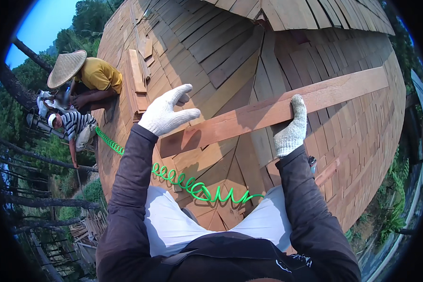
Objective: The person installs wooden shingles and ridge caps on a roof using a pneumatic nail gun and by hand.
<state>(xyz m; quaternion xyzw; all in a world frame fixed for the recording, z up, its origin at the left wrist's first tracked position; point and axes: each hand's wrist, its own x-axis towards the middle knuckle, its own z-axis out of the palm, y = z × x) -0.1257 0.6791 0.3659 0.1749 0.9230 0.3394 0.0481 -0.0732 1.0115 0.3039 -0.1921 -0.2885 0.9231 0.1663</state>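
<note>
Here, gripping with the gloved right hand (293, 130) a reddish wooden plank (249, 120) slanting from nine to two o'clock over a shingled roof (230, 66); holding the gloved left hand (163, 114) spread near the plank's nine-o'clock end. Visible at six o'clock: green coiled hose (194, 188).

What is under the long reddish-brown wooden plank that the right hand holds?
Overlapping flat brown wooden shingles show along both edges of the long reddish-brown wooden plank. The strip directly beneath is covered, as are the fingertips of the white-gloved right hand.
</note>
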